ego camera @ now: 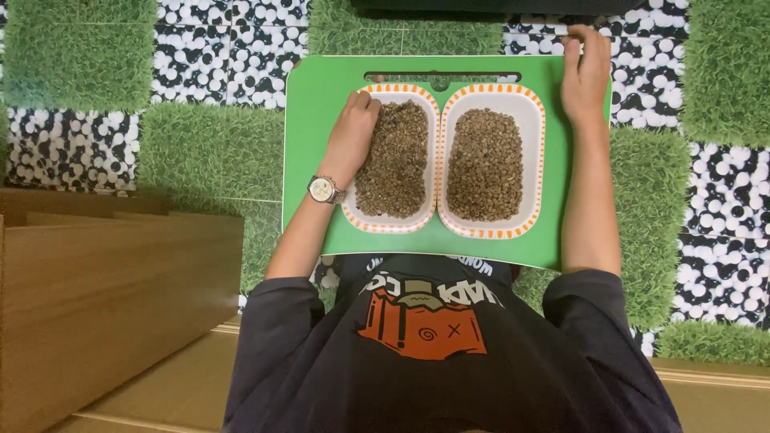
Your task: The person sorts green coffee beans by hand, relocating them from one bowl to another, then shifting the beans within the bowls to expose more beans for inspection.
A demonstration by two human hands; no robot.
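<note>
Two white oblong dishes with orange-striped rims sit side by side on a green lap board point(313, 120). Both are full of small brownish-green grains. My left hand point(353, 132), with a wristwatch point(324, 189) on its wrist, rests at the far left corner of the left dish point(391, 227). Its fingers curl down into the grains point(397, 160), and what they hold is hidden. My right hand point(584, 76) lies on the board's far right corner, beside the right dish point(489, 233), with fingers over the board's edge. The right dish's grains point(485, 164) lie untouched.
The board lies across my lap, over a floor of green grass-like squares point(76, 56) and black-and-white pebble squares point(722, 232). A wooden stepped block point(104, 297) stands at the left. A dark object point(481, 6) runs along the top edge.
</note>
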